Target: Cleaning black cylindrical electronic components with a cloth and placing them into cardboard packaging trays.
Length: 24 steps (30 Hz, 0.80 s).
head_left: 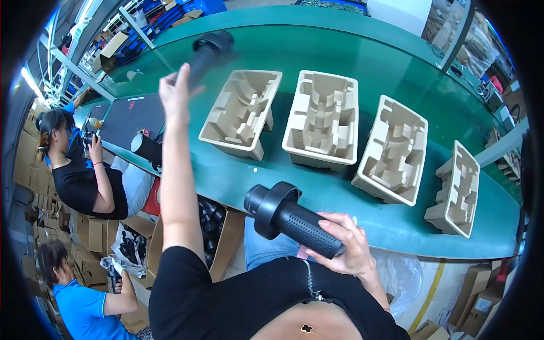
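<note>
Left hand point(177, 95) and right hand point(350, 245) curl fingers around black plastic cylinders point(303, 224); four beige moulded-pulp trays point(322, 120) stand unfilled.

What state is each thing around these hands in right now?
Left hand: outstretched, gripping.
Left-hand device: held, blurred.
Right hand: gripping.
Right-hand device: held by its perforated end, slanted.
Four pulp trays: standing on the bench, hollows showing.
Cardboard box: open, holding dark items.
</note>
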Motion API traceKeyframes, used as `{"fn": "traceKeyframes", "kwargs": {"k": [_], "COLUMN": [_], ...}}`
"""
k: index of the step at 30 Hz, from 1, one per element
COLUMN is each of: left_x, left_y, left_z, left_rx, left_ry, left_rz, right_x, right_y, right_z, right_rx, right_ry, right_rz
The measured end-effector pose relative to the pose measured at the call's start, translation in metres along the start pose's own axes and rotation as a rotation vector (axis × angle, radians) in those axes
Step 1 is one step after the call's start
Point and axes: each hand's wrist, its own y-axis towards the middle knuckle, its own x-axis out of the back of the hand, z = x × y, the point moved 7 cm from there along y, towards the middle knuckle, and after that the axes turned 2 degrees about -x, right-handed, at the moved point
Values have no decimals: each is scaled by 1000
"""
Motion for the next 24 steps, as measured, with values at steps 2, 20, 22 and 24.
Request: {"fn": "traceKeyframes", "kwargs": {"k": [2,20,22,24], "left_x": [-22,-63,-62,-93], "left_y": [-40,6,30,57], "left_z": [5,88,108,140], "left_rx": [115,306,380,404], "left_ry": [-127,630,361,52], "left_rz": [30,747,489,377], "right_x": [-1,30,28,26], "right_y": [0,-7,-7,-6], "right_z": [-5,-22,-25,-27], "right_rx": [12,20,6,-16], "right_ry": [15,90,84,116], "right_rz": [1,-17,-29,-18]}}
